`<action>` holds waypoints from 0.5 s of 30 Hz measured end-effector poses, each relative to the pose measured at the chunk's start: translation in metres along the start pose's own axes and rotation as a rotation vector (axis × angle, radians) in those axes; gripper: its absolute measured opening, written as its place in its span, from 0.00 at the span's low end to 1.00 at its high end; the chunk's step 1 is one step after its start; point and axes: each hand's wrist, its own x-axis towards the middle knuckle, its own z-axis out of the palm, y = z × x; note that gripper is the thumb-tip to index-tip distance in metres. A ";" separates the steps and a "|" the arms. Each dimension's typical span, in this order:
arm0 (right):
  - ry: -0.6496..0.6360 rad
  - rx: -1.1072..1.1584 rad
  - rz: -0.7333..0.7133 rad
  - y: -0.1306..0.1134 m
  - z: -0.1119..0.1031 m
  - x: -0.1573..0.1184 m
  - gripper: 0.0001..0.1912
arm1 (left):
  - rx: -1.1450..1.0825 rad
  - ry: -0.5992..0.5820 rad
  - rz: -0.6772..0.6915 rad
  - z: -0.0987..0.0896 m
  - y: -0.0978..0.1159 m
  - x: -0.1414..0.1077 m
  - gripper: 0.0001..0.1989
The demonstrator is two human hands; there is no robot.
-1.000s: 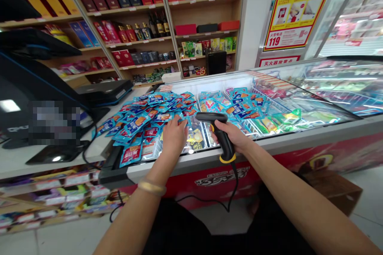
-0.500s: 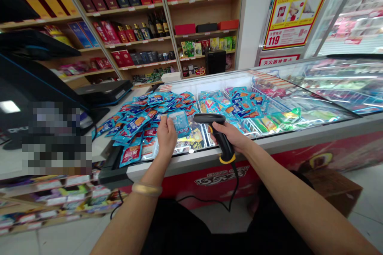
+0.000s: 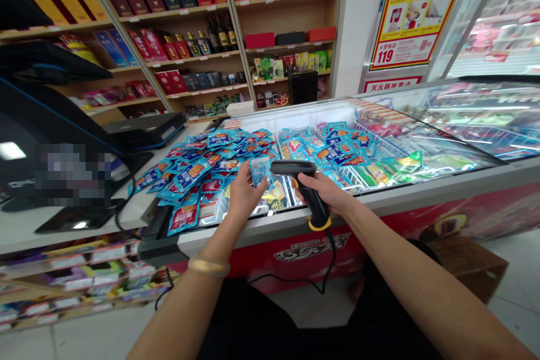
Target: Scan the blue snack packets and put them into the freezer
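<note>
My left hand [image 3: 247, 192] is closed on a small light-blue snack packet [image 3: 260, 172], its thumb across the front. My right hand [image 3: 323, 191] grips the handle of a black barcode scanner [image 3: 314, 202] with yellow trim. The scanner's head is level and faces left, just beside the packet; whether they touch I cannot tell. A cable hangs from the handle's bottom. Left of my left hand, a pile of blue and red snack packets [image 3: 194, 171] covers the left end of the freezer's glass top. More blue packets [image 3: 333, 149] lie to the right of the scanner.
The chest freezer [image 3: 379, 202] runs across in front of me, with wire baskets inside. A checkout terminal [image 3: 50, 107] stands on the counter at left. Shelves of boxes and bottles [image 3: 189, 39] rise behind. A cardboard box [image 3: 468, 264] sits on the floor at right.
My left hand has brought the packet slightly right, closer to the scanner head, and turned it more upright, with the thumb now over its front. My right hand and scanner have barely moved.
</note>
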 end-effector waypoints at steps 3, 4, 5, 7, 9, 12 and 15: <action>-0.005 -0.004 -0.003 0.000 -0.001 0.000 0.28 | 0.024 -0.015 0.030 0.000 -0.003 -0.001 0.21; -0.007 -0.006 -0.004 0.000 -0.001 0.000 0.28 | 0.032 -0.015 0.034 0.000 -0.005 -0.001 0.21; -0.007 -0.006 -0.005 0.000 -0.001 0.000 0.28 | 0.040 -0.015 0.038 0.000 -0.006 -0.001 0.21; -0.005 -0.005 -0.002 0.000 -0.001 0.000 0.28 | 0.048 -0.016 0.045 0.001 -0.008 -0.001 0.21; -0.001 -0.003 0.005 0.000 -0.001 0.000 0.28 | 0.055 -0.011 0.049 0.001 -0.010 -0.001 0.22; 0.001 0.002 0.010 0.000 -0.001 0.000 0.28 | 0.066 0.000 0.058 0.001 -0.009 -0.001 0.22; -0.009 0.006 0.000 0.000 0.000 -0.001 0.28 | 0.081 0.005 0.060 0.002 -0.007 -0.001 0.21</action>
